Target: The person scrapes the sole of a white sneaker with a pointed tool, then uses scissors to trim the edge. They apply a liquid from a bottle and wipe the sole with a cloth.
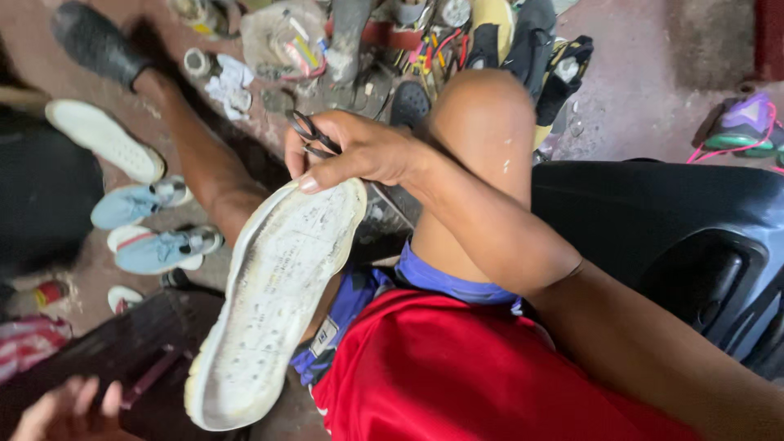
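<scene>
While right hand [359, 151] grips scissors [313, 135] — white sole [273, 294], blue label [324, 336] beside.

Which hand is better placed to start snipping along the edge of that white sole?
Right, probably. The right hand already holds the scissors and touches the top edge of the white sole. The left hand is open, low, apart from it.

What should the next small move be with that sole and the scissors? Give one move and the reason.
Probably bring the scissors down to the white sole's top edge. The right hand holds both there, the blades clear of the rubber, while the left hand is low, off the sole.
</scene>
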